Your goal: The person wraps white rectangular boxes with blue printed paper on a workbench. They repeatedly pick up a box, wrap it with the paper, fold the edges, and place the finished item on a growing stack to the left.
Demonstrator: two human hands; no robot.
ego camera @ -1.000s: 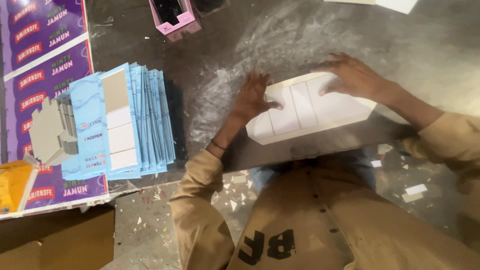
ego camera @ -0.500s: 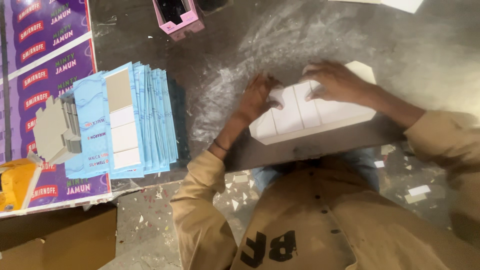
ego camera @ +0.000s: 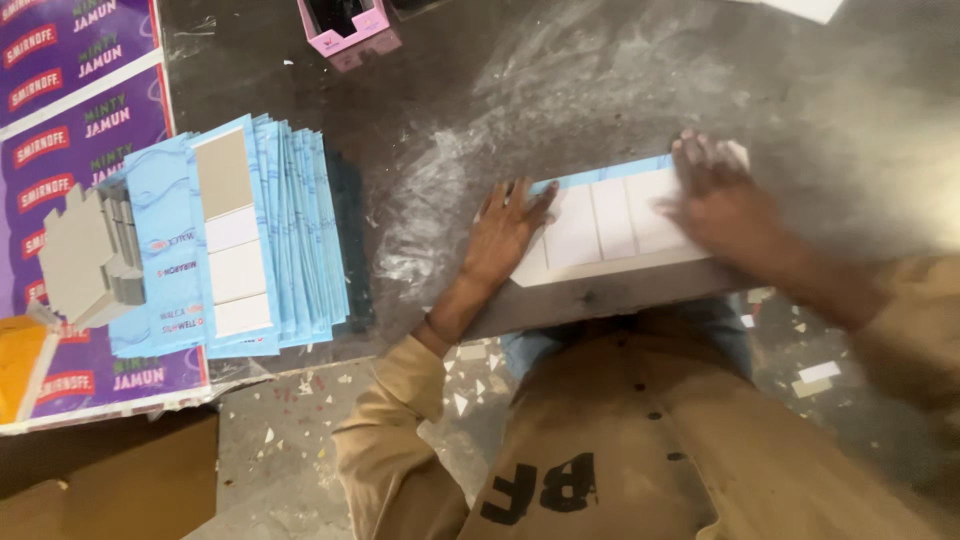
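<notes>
Dark, dust-smeared bench [ego camera: 560,90], left hand [ego camera: 505,230] and right hand [ego camera: 715,195] both flat, fingers spread, pressing white folded card [ego camera: 610,220] at near edge, fanned blue card stack [ego camera: 250,240] left, speckled floor [ego camera: 290,440] below

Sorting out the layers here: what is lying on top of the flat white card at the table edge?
Both hands press on the white card: the left hand at its left end, the right hand, blurred, at its right end. Whatever is beneath the card is covered.
</notes>
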